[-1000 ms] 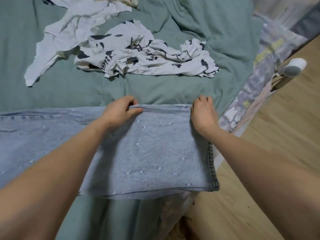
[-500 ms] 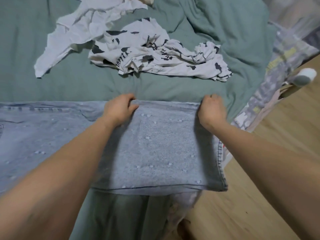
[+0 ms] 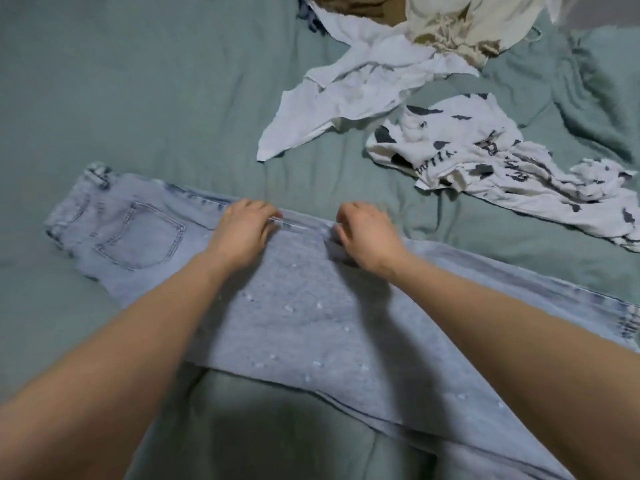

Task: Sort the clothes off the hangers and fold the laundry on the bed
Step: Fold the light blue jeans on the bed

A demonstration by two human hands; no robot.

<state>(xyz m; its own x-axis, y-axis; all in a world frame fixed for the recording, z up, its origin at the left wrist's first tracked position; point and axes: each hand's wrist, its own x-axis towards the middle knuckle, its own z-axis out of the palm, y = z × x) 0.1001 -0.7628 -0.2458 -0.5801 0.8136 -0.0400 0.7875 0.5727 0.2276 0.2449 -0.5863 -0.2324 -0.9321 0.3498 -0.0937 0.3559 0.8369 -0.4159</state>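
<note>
both grips — left hand point(image 3: 242, 228), right hand point(image 3: 363, 233) — curled on jeans point(image 3: 311, 306) (shirt point(image 3: 485, 161) lettering unreadable)

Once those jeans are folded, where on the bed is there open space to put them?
The broad bare stretch of green cover beyond the jeans, left of the white garment, is free. The far right is crowded: white garment, cream garment and patterned shirt lie together.
</note>
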